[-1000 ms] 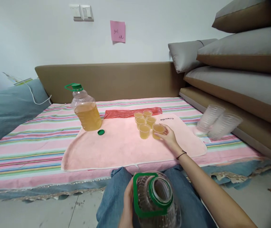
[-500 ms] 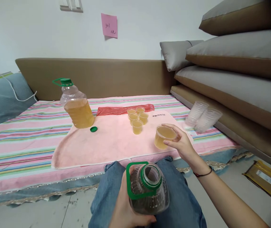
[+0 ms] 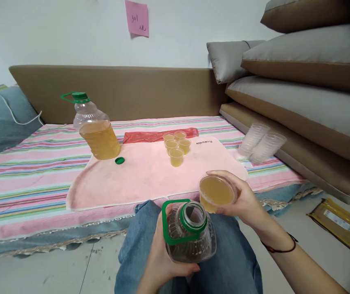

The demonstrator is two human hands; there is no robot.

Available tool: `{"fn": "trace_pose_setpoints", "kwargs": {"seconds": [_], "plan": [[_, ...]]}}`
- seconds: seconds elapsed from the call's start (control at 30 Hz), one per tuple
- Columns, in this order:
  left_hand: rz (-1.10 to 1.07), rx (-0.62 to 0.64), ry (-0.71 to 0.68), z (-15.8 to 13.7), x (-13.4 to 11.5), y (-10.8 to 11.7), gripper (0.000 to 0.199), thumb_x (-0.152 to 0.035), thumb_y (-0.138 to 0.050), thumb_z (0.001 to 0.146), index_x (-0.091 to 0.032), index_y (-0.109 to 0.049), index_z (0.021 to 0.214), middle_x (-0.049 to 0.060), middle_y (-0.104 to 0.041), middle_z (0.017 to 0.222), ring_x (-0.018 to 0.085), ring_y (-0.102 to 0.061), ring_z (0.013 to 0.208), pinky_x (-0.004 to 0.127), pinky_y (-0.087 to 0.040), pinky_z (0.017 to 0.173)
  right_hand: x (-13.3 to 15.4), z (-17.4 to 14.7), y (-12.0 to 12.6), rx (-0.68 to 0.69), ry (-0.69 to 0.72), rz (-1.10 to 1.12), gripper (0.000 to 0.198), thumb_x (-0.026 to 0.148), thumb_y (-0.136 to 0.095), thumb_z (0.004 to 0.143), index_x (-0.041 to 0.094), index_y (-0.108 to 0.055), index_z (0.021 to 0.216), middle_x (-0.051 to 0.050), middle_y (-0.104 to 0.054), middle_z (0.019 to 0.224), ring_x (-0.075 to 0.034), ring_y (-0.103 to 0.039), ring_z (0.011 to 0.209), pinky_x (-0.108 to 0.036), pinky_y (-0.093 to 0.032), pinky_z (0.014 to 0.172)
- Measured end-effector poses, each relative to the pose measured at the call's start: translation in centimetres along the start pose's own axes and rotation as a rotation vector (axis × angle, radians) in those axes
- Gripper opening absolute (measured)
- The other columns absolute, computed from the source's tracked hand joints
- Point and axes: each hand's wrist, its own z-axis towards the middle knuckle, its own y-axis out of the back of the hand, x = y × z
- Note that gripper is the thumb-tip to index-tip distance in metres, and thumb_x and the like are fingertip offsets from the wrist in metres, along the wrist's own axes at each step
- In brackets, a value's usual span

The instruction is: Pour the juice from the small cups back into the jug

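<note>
A clear plastic bottle (image 3: 193,247) with a green neck ring and handle stands uncapped over my lap, its mouth upward. My left hand (image 3: 165,253) is wrapped round it from the left. Just right of the bottle's mouth, my right hand (image 3: 239,200) grips a clear plastic cup (image 3: 217,191) of yellowish liquid, nearly upright. On the pink towel (image 3: 126,183) stand several filled cups (image 3: 176,157) in a cluster. A loose green cap (image 3: 120,160) lies near a large, capped bottle (image 3: 101,139) partly full of the same liquid.
Two stacks of clear cups (image 3: 268,148) lean by the piled cushions (image 3: 297,94) on the right. Behind the filled cups lies a red plastic bag (image 3: 144,136). A yellow-brown package (image 3: 340,224) rests on the floor at right.
My right hand has brought the filled cup from over the towel's edge toward me, close to the bottle's mouth. My left hand still holds the bottle. The view has tilted down slightly.
</note>
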Motion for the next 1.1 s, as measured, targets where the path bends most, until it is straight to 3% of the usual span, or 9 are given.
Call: {"fn": "trace_pose_setpoints", "kwargs": {"seconds": [0.33,0.53,0.8,1.1], "plan": [[0.001,0.008,-0.007,-0.1,0.0,0.0,0.127,-0.053,-0.096,0.045,-0.027,-0.033,0.153,0.015,-0.044,0.154,0.044,-0.045,0.140,0.059,-0.037,0.117,1.4,-0.1,-0.2,0.044,0.011,-0.112,0.070,0.041,-0.097,0.059,0.023,-0.067,0.119,-0.008,-0.070,0.117,-0.026,-0.067,0.111,-0.031,-0.056,0.095],[0.013,-0.010,-0.011,-0.1,-0.3,-0.1,0.128,-0.056,-0.095,0.043,-0.025,-0.035,0.151,0.018,-0.043,0.153,0.046,-0.044,0.140,0.063,-0.036,0.116,2.0,-0.1,-0.4,0.033,0.003,-0.124,0.068,0.037,-0.098,0.056,0.025,-0.069,0.116,-0.007,-0.071,0.114,-0.026,-0.068,0.108,-0.031,-0.058,0.092],[-0.041,0.008,0.032,-0.5,0.3,-0.1,0.129,-0.051,-0.097,0.044,-0.029,-0.033,0.154,0.014,-0.038,0.158,0.044,-0.038,0.144,0.061,-0.030,0.121,2.5,0.0,-0.2,0.053,0.005,-0.138,0.067,0.032,-0.098,0.057,0.026,-0.070,0.118,-0.005,-0.071,0.115,-0.025,-0.069,0.107,-0.029,-0.058,0.090],[-0.028,0.006,0.038,-0.3,-0.1,-0.1,0.127,-0.049,-0.097,0.044,-0.028,-0.035,0.153,0.014,-0.040,0.157,0.044,-0.040,0.144,0.060,-0.032,0.120,3.2,0.3,0.2,0.091,-0.006,-0.210,0.066,0.036,-0.097,0.058,0.028,-0.071,0.118,-0.007,-0.068,0.123,-0.028,-0.066,0.114,-0.035,-0.056,0.100]]}}
